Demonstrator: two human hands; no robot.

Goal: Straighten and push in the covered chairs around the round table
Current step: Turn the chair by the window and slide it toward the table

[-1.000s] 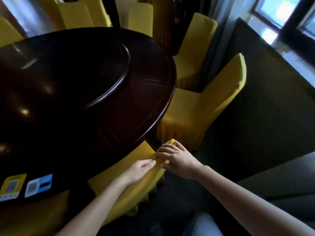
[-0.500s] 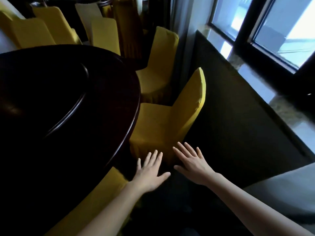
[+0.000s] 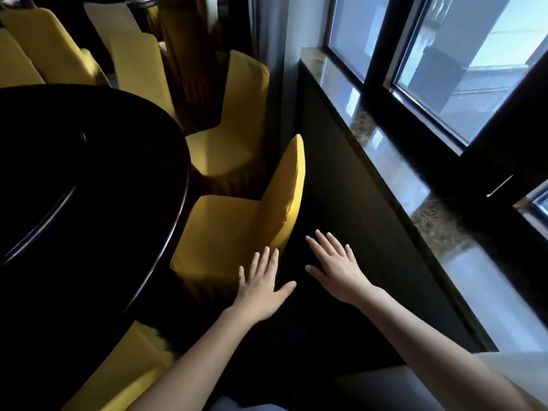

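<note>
Both hands [image 3: 261,287] spread beside yellow chair [image 3: 237,229]

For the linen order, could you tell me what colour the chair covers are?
Plain yellow, as on the nearest chair in the head view.

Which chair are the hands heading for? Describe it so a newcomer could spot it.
Start at the dark round table, then follow its right edge toward the window sill. It is the yellow-covered chair just beyond both open hands, its back edge-on to the camera, nearer than the similar chair behind it.

A banquet dining room: yellow-covered chairs [image 3: 237,221] ring a dark round table [image 3: 89,188], windows [image 3: 444,69] at two o'clock.
</note>
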